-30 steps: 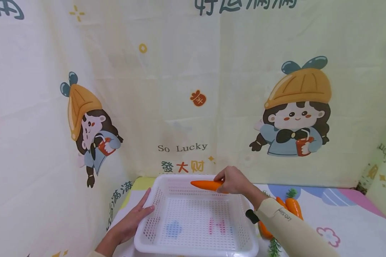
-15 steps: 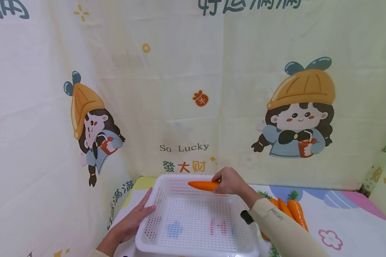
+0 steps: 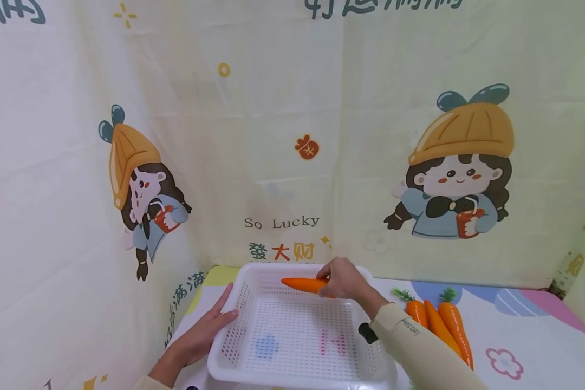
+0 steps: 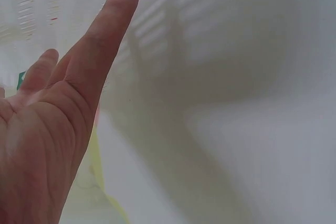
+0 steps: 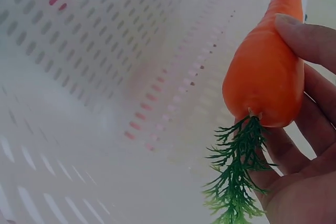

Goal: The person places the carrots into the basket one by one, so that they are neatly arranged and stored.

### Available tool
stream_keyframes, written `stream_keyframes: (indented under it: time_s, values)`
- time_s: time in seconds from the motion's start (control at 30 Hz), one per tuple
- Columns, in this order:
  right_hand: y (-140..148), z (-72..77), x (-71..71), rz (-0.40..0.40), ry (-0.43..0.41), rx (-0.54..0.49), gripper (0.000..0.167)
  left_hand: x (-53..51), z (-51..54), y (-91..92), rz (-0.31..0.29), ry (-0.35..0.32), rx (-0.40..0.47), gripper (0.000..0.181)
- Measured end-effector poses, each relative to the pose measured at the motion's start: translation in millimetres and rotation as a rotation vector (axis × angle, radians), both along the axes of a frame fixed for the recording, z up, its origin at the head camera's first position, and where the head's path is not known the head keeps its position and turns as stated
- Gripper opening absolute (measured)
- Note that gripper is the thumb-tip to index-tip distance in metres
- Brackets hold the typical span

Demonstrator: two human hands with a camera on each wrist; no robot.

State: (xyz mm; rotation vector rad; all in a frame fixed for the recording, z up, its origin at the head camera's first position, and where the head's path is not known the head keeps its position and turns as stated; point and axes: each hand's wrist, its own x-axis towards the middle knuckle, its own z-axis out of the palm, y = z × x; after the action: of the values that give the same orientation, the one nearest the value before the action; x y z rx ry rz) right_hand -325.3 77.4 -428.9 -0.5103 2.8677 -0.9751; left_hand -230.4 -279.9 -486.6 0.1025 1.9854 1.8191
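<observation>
A white perforated plastic basket [image 3: 268, 377] stands on the table in the head view, with nothing lying on its floor. My right hand [image 3: 343, 279] holds an orange carrot [image 3: 302, 285] over the basket's far side, tip pointing left. Seen from the right wrist, the carrot [image 5: 265, 72] is pinched between thumb and fingers, its green leafy top [image 5: 239, 166] hanging down. My left hand [image 3: 202, 333] touches the basket's left side with fingers extended. In the left wrist view the left hand [image 4: 58, 108] has its fingers straight beside the basket wall [image 4: 31, 9].
Several more carrots [image 3: 450, 325] with green tops lie on the patterned table [image 3: 531, 346] right of the basket, partly behind my right sleeve [image 3: 419, 346]. A printed cloth [image 3: 273, 179] hangs upright behind the table and along its sides.
My right hand and the carrot have shifted slightly left over the basket. The right forearm has moved, showing more of the carrots on the table. The left hand stays at the basket.
</observation>
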Motion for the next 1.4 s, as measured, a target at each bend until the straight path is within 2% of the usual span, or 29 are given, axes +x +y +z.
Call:
stream_keyframes:
  time_s: [0.13, 0.37, 0.7, 1.03, 1.4]
  values:
    - [-1.3, -4.3, 1.3, 0.014, 0.019, 0.012, 0.025, 0.5, -1.0, -0.1, 0.011, 0.002, -0.004, 0.083]
    - [-5.2, -12.0, 2.3, 0.044, -0.004, 0.047, 0.024, 0.5, -0.7, -1.0, 0.003, -0.003, 0.003, 0.083]
    - [-7.7, -23.2, 1.4, 0.009, -0.037, 0.088, 0.025, -0.4, 1.7, 1.3, 0.016, -0.004, -0.008, 0.085]
    - [-9.3, -31.9, 0.1, -0.009, -0.083, 0.091, 0.03, -0.6, 1.0, 1.2, -0.002, 0.0, 0.001, 0.084]
    - [-11.9, -36.8, -0.3, 0.024, -0.072, 0.138, 0.032, -0.3, -2.0, 0.5, 0.009, 0.005, 0.009, 0.083]
